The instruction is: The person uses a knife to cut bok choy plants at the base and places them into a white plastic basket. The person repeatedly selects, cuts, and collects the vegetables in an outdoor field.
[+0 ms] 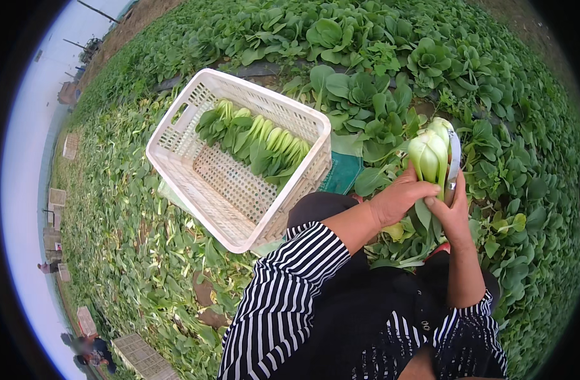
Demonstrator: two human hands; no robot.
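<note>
Both of my hands are raised together in front of my right side, over the leafy rows. My left hand (400, 195) grips bok choy (427, 154), pale base up and green leaves hanging down. A second pale base (441, 127) shows just behind the first. In my right hand (452, 209) is a knife with a curved metal blade (454, 154), standing upright along the right side of the bok choy. My right thumb presses on the stalks. The knife's handle is mostly hidden by my fingers.
Left of my hands stands a white plastic crate (218, 175), with a row of bok choy (259, 137) along its far side. Teal sheeting (342, 173) lies beside it. Growing plants (351, 95) spread ahead and right; cut leaves (176, 280) cover the left ground. People and more crates (142, 356) are farther left.
</note>
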